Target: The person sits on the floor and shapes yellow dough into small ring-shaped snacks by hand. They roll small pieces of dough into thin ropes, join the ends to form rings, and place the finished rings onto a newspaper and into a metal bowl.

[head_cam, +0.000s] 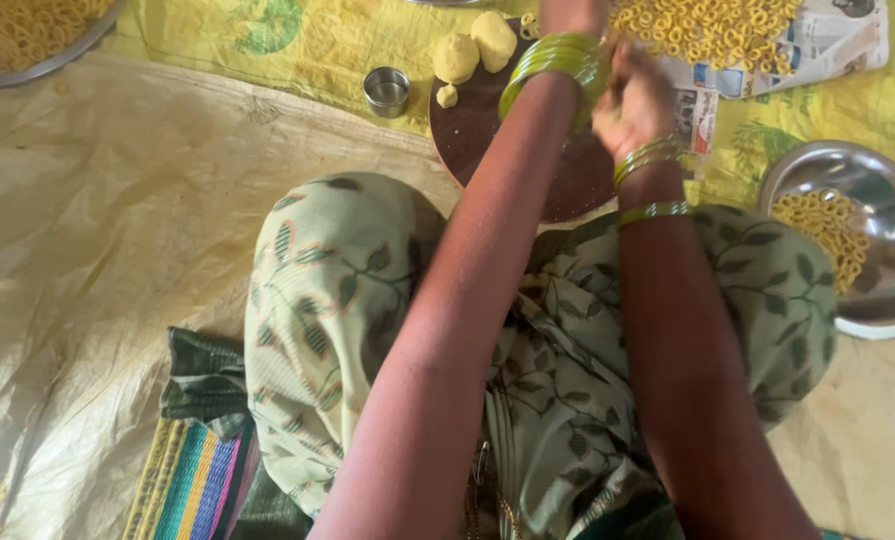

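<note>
Right hand [636, 100] raised above round dark board [488, 135], fingers curled, blurred; content of grasp cannot be told. Left hand [573, 15] mostly cut off by top edge beyond green bangles [553, 65]; state cannot be told. Two larger dough balls [476, 47] plus one small piece rest on board's far side, left of left wrist. Small steel cup [387, 90] just left of board on yellow sheet. Steel plate [873, 190] with ring-shaped pieces on right. More rings [708, 30] spread on paper beyond hands.
</note>
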